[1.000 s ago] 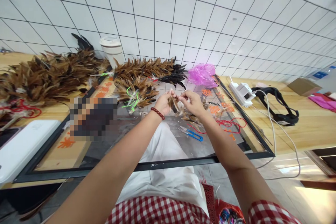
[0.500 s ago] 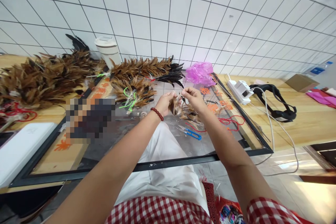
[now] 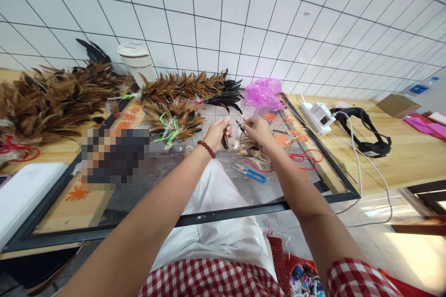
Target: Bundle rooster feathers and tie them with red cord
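Frame centre: left hand (image 3: 217,133) clasps brown feathers (image 3: 226,142); right hand (image 3: 258,130) apparently pinches a small feather (image 3: 239,122); slack grip could scatter them.

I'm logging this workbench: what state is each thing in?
Left hand: closed around brown feathers
Right hand: pinching a small feather
Blue snips: lying unheld
White cup: lidded
Pink bag: crumpled
Red cord by snips: loosely tangled
Black strap: lying looped
Power strip: adapter plugged in
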A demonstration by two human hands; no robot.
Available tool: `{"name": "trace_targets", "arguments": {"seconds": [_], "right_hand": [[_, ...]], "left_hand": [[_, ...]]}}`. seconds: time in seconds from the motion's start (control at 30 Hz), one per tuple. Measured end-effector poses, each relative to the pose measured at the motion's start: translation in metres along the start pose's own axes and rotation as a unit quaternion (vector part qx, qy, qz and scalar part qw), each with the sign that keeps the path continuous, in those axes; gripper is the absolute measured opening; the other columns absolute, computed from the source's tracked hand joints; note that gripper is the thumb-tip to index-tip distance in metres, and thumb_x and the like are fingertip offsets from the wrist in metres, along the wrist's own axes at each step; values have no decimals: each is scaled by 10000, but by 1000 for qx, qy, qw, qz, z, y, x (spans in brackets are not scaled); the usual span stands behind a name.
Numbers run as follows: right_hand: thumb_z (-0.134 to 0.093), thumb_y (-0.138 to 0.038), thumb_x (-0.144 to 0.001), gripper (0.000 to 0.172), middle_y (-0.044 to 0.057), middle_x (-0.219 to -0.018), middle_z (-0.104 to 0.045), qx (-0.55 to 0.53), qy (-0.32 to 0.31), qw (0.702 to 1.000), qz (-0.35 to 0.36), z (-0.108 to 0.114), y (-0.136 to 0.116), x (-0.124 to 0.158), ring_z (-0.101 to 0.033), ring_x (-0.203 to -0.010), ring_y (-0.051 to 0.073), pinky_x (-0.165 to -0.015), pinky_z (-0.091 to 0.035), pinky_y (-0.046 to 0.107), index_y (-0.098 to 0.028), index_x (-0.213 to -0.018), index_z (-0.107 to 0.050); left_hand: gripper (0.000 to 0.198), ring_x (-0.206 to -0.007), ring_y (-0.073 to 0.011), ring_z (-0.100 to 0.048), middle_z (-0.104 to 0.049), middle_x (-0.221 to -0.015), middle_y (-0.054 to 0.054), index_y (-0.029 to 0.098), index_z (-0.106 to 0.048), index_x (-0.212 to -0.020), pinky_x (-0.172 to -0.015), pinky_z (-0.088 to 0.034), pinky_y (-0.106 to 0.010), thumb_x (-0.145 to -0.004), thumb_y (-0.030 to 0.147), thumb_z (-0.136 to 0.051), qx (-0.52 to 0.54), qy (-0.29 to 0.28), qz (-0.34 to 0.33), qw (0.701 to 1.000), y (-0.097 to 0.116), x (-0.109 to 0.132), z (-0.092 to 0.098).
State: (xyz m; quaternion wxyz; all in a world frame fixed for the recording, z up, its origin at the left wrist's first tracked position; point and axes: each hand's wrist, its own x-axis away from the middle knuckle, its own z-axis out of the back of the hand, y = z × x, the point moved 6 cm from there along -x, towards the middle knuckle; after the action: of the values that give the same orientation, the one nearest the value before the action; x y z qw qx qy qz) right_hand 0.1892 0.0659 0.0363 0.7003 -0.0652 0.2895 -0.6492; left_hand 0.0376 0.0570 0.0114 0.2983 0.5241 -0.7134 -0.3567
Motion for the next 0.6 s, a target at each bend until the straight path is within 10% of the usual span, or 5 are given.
{"name": "trace_targets", "arguments": {"seconds": [0.17,0.43,0.6], "right_hand": [[-544,-296,-809,189,122,-924,-663,114,-25,993,5,-9,-1,6,-602,-860,247,-799,-416,370,-178,-823,-691],[-549,-323,-759,171,-9,-618,-547,-213,25,977,-11,-4,-13,3,-479,-573,129,-586,-389,262,-173,-706,-613],[-566,-307,-743,151,-12,-639,-537,-229,72,970,39,3,-31,13,-439,-569,108,-580,-372,250,-172,-682,-596]], "left_hand": [[245,-420,-42,-373,-424,-535,62,155,-490,-694,-517,-437,-196,-881,296,-562,22,28,0,999,0,-2,5],[216,-657,-67,-583,-643,-820,-28,141,-514,-690,-689,-499,-218,-847,256,-607,76,61,-11,995,0,-5,10],[216,-663,-67,-596,-652,-829,-25,130,-541,-666,-700,-497,-223,-810,243,-655,105,60,-15,993,0,-7,13]]}}
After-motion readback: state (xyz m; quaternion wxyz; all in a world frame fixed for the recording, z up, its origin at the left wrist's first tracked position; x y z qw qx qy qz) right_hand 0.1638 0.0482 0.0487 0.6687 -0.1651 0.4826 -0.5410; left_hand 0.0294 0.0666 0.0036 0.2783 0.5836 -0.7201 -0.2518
